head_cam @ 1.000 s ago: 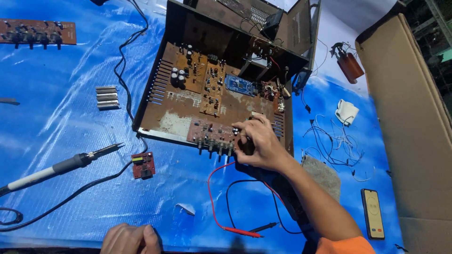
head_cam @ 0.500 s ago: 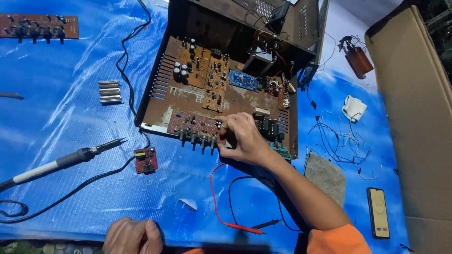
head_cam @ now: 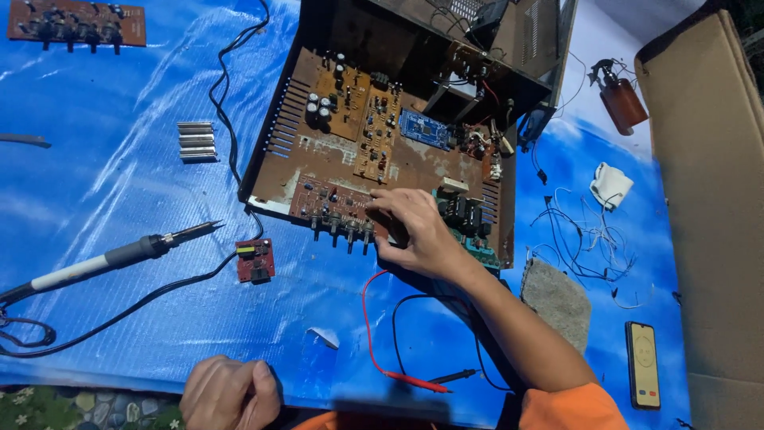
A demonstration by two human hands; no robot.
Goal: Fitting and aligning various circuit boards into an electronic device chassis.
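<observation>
An open amplifier chassis lies on the blue sheet with brown circuit boards inside. Along its near edge sits a narrow control board with a row of knob shafts. My right hand grips the right end of that board, fingers curled over its top and thumb underneath. My left hand rests as a loose fist on the sheet's near edge, holding nothing. A red and a black probe lead loop on the sheet under my right forearm.
A soldering iron and small red module lie to the left, with silver heat sinks and a spare brown board beyond. To the right are a grey pad, phone, loose wires, brown bottle and cardboard box.
My right hand has slid slightly left along the chassis's near edge and stays on the control board. The left fist has barely moved. The view has shifted a little.
</observation>
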